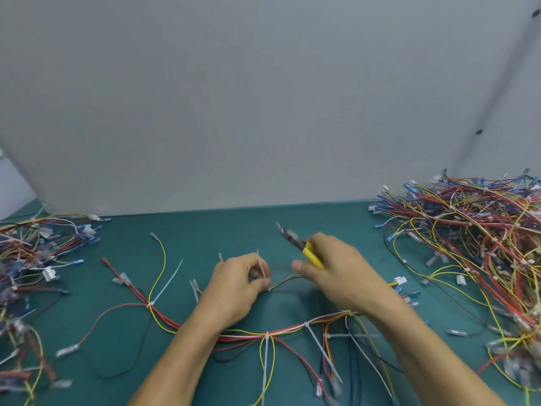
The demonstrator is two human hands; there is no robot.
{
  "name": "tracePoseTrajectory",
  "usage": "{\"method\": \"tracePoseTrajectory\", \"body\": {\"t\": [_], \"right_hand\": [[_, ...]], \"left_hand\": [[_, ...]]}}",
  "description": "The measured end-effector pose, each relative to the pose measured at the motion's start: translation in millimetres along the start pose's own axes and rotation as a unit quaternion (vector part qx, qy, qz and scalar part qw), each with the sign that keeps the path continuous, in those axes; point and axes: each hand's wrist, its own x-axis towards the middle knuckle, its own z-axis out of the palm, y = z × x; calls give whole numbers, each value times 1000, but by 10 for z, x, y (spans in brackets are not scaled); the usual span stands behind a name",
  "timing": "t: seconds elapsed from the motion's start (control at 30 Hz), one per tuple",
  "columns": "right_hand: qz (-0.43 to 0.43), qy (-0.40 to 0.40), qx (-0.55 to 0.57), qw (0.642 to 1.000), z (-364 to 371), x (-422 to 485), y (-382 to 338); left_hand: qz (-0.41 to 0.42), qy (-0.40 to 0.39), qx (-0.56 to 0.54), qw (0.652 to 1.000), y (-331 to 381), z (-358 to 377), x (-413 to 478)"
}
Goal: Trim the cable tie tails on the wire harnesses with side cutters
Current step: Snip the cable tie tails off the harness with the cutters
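A wire harness [243,336] of red, yellow, white and black wires lies spread across the green mat in front of me. Long white cable tie tails [168,281] stick out from it at several bundling points. My left hand [237,291] pinches a thin yellow and black wire branch with a white tie at its fingertips. My right hand [336,273] grips yellow-handled side cutters [304,247], whose jaws point up and to the left, a short way right of the pinched spot. The cutters' jaws touch nothing.
A big heap of harnesses [480,244] fills the right side of the green mat [205,230]. Another heap [35,253] lies at the left edge. A grey wall panel [263,98] stands right behind the mat.
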Motion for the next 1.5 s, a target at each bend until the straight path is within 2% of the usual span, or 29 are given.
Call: {"method": "tracePoseTrajectory", "body": {"t": [0.07,0.13,0.23,0.37,0.63,0.87,1.5], "right_hand": [[-33,92,1,995,-137,-30,-65],[-48,123,-91,987,-254,-84,-79],[-43,54,-262,963,-290,-154,-47],[-60,1,-325,944,-160,-155,-49],[-79,-27,-343,936,112,-136,-74],[-49,-26,-333,941,52,-111,-24],[-95,-34,-328,939,177,-55,32]], "left_hand": [[-3,-6,3,1000,1,11,3],[-4,-8,4,1000,0,-9,19],[1,-15,11,1000,2,-47,27],[5,-19,13,1000,-17,-48,2],[-4,-6,-8,1000,-48,-26,1],[-16,0,-37,999,-75,-18,8],[-28,-4,-47,999,-48,-31,-2]]}}
